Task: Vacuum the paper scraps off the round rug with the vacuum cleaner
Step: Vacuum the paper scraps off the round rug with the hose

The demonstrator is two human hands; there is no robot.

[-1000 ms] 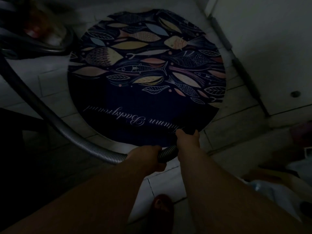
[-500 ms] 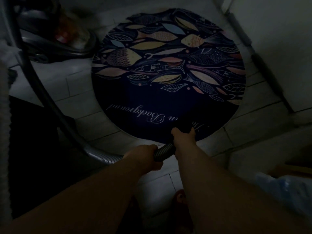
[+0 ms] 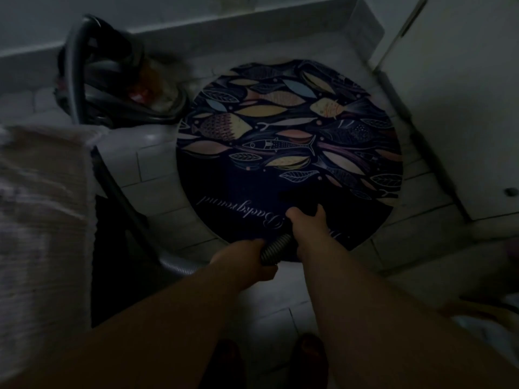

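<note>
A round dark rug (image 3: 289, 153) with a fish and leaf pattern and white script lies on the pale tiled floor. My left hand (image 3: 247, 259) grips the ribbed grey vacuum hose (image 3: 276, 248) near the rug's front edge. Further along, my right hand (image 3: 307, 220) holds the dark nozzle end of the hose (image 3: 297, 199), which rests over the rug's near part. The hose runs left and back to the vacuum cleaner body (image 3: 112, 80) at the far left. I can make out no paper scraps in the dim light.
A pale woven surface (image 3: 42, 206) fills the left side. A low white ledge (image 3: 252, 32) runs behind the rug, and a white door or cabinet (image 3: 463, 108) stands at the right. My feet (image 3: 309, 357) show at the bottom.
The view has swung left and back, bringing the vacuum cleaner body fully into sight. Both hands have pushed the nozzle further onto the rug, over the script.
</note>
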